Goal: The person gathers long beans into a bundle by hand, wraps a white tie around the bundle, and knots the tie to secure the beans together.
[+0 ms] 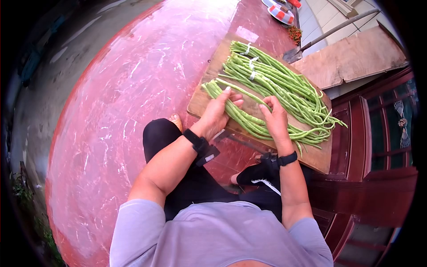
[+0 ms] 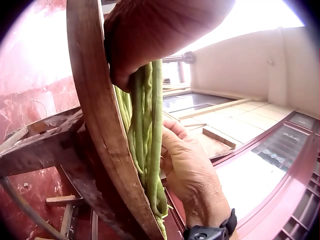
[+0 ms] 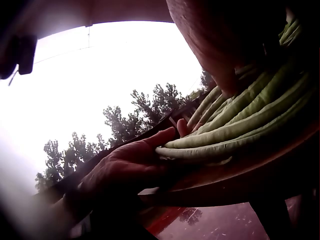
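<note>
Long green beans lie on a wooden board point(image 1: 208, 94). My left hand point(image 1: 215, 115) holds a loose bunch of long beans point(image 1: 243, 119) near one end, at the board's near edge. Further along, my right hand point(image 1: 276, 119) has curled fingers and pinches one long bean point(image 1: 244, 91) running above the bunch. Behind the hands lie tied bundles of long beans point(image 1: 278, 80), bound with white ties point(image 1: 252, 69). In the left wrist view the bunch point(image 2: 155, 135) passes beside the board's edge, with the right hand point(image 2: 192, 175) against it. The right wrist view is dark; the left hand point(image 3: 127, 167) supports bean ends there.
The board rests on a wooden stand point(image 2: 40, 150). A shovel point(image 1: 293, 54) leans near a wooden panel point(image 1: 356, 58) beyond it. Dark red doors point(image 1: 356, 133) stand to the right. Red chillies point(image 1: 294, 34) and a patterned basin point(image 1: 281, 14) are at the far end.
</note>
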A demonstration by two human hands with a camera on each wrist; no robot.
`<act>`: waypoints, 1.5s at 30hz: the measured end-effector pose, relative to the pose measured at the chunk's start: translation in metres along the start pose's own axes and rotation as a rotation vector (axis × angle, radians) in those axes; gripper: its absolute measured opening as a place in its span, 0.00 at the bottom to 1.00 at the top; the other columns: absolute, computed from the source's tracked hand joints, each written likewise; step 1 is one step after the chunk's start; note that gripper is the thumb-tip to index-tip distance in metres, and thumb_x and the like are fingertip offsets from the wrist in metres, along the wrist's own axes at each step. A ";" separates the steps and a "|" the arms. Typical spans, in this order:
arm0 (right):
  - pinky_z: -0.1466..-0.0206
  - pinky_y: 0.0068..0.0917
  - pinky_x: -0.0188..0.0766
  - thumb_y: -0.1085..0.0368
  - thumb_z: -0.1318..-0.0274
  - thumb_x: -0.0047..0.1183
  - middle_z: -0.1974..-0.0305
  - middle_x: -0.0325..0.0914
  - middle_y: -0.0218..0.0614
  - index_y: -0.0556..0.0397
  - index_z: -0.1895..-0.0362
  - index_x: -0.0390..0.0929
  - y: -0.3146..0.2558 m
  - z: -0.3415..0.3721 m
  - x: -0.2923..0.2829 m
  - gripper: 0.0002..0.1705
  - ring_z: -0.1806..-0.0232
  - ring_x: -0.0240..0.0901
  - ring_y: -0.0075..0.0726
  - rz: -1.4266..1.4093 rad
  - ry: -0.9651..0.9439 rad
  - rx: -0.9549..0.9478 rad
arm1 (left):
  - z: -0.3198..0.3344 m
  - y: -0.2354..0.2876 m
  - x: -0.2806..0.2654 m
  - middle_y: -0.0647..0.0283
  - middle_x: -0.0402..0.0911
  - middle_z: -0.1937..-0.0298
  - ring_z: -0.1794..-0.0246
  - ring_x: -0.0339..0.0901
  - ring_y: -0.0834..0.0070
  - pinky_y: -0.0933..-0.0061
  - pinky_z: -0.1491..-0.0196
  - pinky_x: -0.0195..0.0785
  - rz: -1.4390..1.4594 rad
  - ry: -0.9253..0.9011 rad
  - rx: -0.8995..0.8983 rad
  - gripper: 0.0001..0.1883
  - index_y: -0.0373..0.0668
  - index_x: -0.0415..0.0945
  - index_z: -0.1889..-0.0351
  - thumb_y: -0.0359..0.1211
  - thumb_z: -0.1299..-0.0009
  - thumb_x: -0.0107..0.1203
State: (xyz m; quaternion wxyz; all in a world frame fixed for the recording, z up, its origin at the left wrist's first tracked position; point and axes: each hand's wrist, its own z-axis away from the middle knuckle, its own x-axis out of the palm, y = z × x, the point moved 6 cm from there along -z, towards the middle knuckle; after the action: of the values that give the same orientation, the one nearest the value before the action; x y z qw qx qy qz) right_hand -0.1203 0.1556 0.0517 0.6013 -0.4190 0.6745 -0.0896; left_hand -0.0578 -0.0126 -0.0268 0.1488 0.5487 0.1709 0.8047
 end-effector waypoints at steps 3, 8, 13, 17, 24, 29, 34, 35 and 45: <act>0.59 0.29 0.71 0.68 0.43 0.59 0.67 0.80 0.34 0.53 0.60 0.76 0.004 0.012 -0.001 0.08 0.64 0.76 0.30 -0.249 0.079 0.084 | 0.002 0.002 0.004 0.52 0.75 0.42 0.49 0.76 0.65 0.62 0.45 0.74 -0.037 -0.040 0.024 0.26 0.37 0.62 0.36 0.44 0.24 0.53; 0.56 0.23 0.71 0.74 0.43 0.57 0.67 0.79 0.30 0.57 0.60 0.77 -0.003 0.031 0.001 0.07 0.63 0.73 0.22 -0.473 0.112 0.113 | 0.009 0.008 0.019 0.57 0.74 0.39 0.49 0.72 0.70 0.65 0.43 0.71 -0.072 -0.127 0.068 0.28 0.41 0.62 0.32 0.44 0.25 0.54; 0.55 0.24 0.71 0.75 0.44 0.58 0.66 0.79 0.32 0.57 0.60 0.77 -0.008 0.041 0.002 0.07 0.62 0.74 0.23 -0.428 0.076 0.077 | 0.015 0.014 0.031 0.62 0.75 0.42 0.51 0.70 0.74 0.69 0.43 0.67 -0.092 -0.289 0.086 0.28 0.44 0.64 0.32 0.44 0.26 0.55; 0.54 0.26 0.71 0.74 0.45 0.58 0.65 0.79 0.34 0.58 0.61 0.77 -0.013 0.043 -0.003 0.07 0.61 0.75 0.28 -0.367 0.069 0.045 | 0.014 0.013 0.029 0.63 0.77 0.45 0.53 0.71 0.76 0.70 0.44 0.68 -0.101 -0.272 0.088 0.24 0.44 0.68 0.37 0.45 0.26 0.56; 0.53 0.30 0.70 0.71 0.46 0.60 0.65 0.79 0.37 0.57 0.61 0.78 -0.012 0.045 -0.002 0.07 0.61 0.76 0.35 -0.356 0.063 0.051 | 0.009 0.007 0.020 0.63 0.79 0.51 0.53 0.74 0.74 0.68 0.45 0.69 -0.164 -0.245 0.031 0.18 0.43 0.77 0.51 0.47 0.27 0.56; 0.51 0.36 0.68 0.65 0.43 0.59 0.63 0.79 0.40 0.54 0.61 0.79 -0.020 0.043 -0.002 0.08 0.57 0.74 0.44 -0.166 0.014 -0.038 | 0.016 0.006 0.023 0.63 0.79 0.55 0.52 0.75 0.72 0.66 0.42 0.69 -0.117 -0.198 -0.023 0.18 0.41 0.78 0.54 0.47 0.27 0.57; 0.49 0.41 0.67 0.61 0.41 0.57 0.60 0.78 0.41 0.52 0.59 0.79 -0.011 0.036 -0.004 0.10 0.54 0.72 0.49 -0.099 0.009 -0.062 | 0.007 0.000 0.018 0.64 0.79 0.64 0.54 0.77 0.70 0.61 0.42 0.72 0.123 -0.179 0.019 0.10 0.41 0.75 0.62 0.38 0.29 0.60; 0.49 0.42 0.68 0.61 0.42 0.57 0.60 0.78 0.40 0.51 0.59 0.79 -0.009 0.030 -0.008 0.10 0.54 0.72 0.49 -0.051 0.034 -0.060 | 0.001 -0.003 0.012 0.65 0.78 0.65 0.55 0.78 0.69 0.61 0.42 0.72 0.130 -0.157 0.022 0.09 0.42 0.74 0.64 0.37 0.29 0.60; 0.56 0.45 0.71 0.62 0.46 0.60 0.63 0.77 0.37 0.46 0.60 0.78 0.018 -0.021 0.005 0.09 0.57 0.75 0.48 0.345 -0.113 -0.035 | -0.005 -0.002 0.003 0.54 0.76 0.44 0.41 0.73 0.60 0.57 0.36 0.68 0.115 -0.015 0.004 0.18 0.35 0.70 0.48 0.40 0.27 0.56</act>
State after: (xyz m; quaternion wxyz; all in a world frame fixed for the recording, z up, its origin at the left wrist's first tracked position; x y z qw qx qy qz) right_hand -0.1473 0.1553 0.0420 0.6373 -0.3116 0.7030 0.0503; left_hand -0.0633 -0.0095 -0.0269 0.1025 0.5637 0.1394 0.8076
